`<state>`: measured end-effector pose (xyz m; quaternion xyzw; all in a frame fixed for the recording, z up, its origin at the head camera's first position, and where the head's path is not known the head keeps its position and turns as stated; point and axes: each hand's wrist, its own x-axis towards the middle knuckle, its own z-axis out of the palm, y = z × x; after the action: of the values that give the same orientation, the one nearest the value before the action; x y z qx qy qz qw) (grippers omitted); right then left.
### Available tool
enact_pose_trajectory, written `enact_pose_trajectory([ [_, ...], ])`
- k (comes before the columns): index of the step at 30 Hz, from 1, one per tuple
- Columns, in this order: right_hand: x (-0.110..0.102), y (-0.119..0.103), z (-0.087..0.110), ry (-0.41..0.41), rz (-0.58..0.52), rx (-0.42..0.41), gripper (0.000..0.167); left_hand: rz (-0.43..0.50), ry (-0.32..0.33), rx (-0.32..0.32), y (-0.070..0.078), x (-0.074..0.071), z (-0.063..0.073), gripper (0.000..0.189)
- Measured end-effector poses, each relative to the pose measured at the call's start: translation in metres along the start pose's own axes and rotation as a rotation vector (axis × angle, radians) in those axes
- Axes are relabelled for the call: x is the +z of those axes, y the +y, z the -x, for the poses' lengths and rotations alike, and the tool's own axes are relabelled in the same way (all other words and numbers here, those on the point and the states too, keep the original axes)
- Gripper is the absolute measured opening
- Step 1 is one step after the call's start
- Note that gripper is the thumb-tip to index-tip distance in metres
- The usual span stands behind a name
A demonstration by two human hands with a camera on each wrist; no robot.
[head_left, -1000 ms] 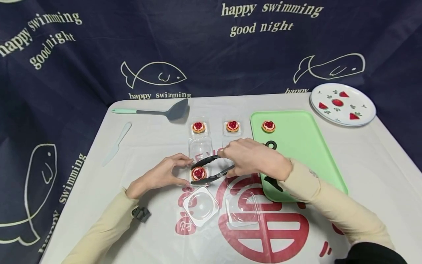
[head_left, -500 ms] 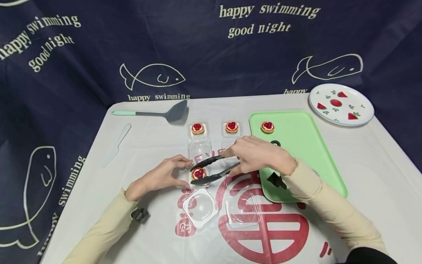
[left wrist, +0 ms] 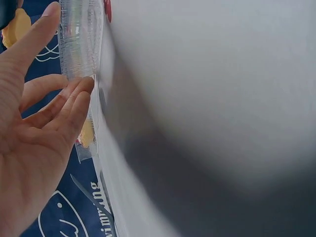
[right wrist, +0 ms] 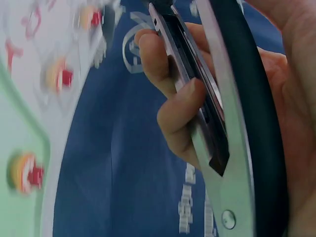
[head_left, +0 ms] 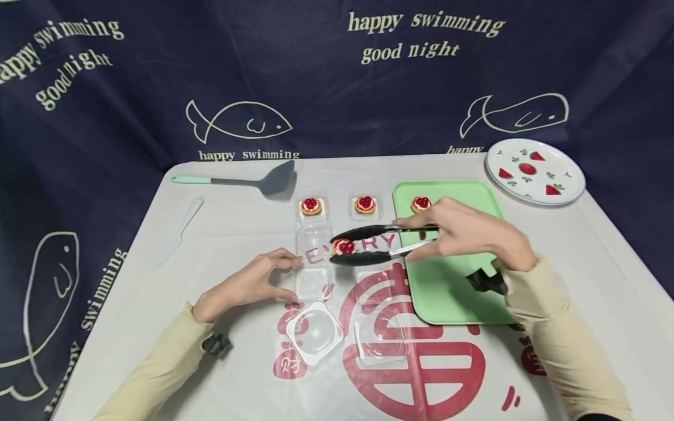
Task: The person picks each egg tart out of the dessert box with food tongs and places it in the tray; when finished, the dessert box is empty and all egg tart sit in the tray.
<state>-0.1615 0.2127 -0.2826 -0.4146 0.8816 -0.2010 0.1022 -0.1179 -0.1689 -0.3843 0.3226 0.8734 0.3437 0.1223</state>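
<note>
My right hand (head_left: 463, 231) grips black-and-metal tongs (head_left: 368, 257). Between the tong tips is a small red-topped tart (head_left: 343, 247), raised above the table to the right of an open clear plastic box (head_left: 312, 283). That box's base has no tart in it. My left hand (head_left: 247, 280) holds the box at its left side, thumb at the front corner and fingertips at the back; the left wrist view shows the clear wall (left wrist: 79, 39) between them. Handles of the tongs (right wrist: 247, 113) fill much of the right wrist view, with fingers round them.
Two tarts (head_left: 311, 206) sit in clear boxes at the back. Another tart (head_left: 420, 204) lies on the green tray (head_left: 437, 298). Other clear boxes and lids (head_left: 316, 333) are in front. A spatula (head_left: 263, 181), a pale knife (head_left: 181, 228) and plates (head_left: 537, 187) lie around.
The tart has left the front left box, lifted in the tongs and carried up and right. My right hand moved right and back with the tongs. The left hand stayed almost still.
</note>
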Motion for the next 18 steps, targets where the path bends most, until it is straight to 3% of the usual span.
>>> enact_pose_trajectory([
  [4,-0.011,0.016,0.026,0.072,0.005,0.095,0.056,-0.008,-0.001,0.0,0.0,0.001,0.0,0.066],
  [11,-0.017,0.044,0.07,0.136,0.007,0.351,0.058,-0.019,0.001,0.006,0.0,0.002,0.002,0.067],
  [18,-0.02,0.083,0.11,0.226,0.044,0.499,0.057,-0.035,0.005,0.014,0.001,0.003,0.001,0.068],
])
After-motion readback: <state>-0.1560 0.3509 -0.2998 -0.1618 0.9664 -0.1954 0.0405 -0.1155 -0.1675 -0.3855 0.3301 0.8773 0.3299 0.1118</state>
